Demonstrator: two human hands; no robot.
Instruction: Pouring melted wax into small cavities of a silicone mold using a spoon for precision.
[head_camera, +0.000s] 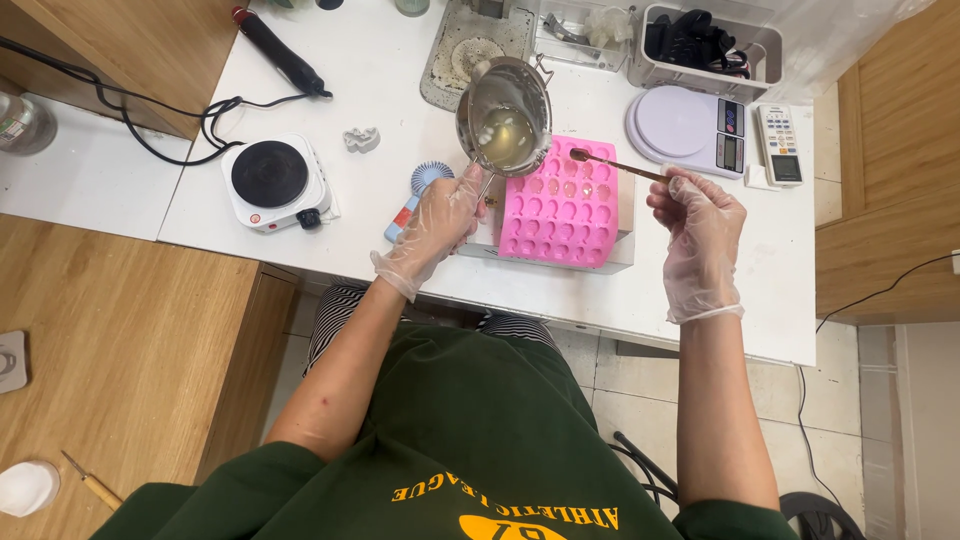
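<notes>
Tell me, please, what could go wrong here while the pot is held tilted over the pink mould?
1. The metal pot in the left hand is tilted; liquid may spill past the pink mould onto the table.
2. The spoon in the right hand may drip outside the cavities.

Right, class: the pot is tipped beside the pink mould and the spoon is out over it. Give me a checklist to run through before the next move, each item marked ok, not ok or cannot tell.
1. Left hand grips the pot handle: ok.
2. Pot holds clear liquid: ok.
3. Right hand holds the spoon, its bowl over the mould's top row: ok.
4. Empty cavities remain in the lower rows: ok.
5. Both hands gloved: ok.
6. Hotplate switched off: cannot tell.
</notes>
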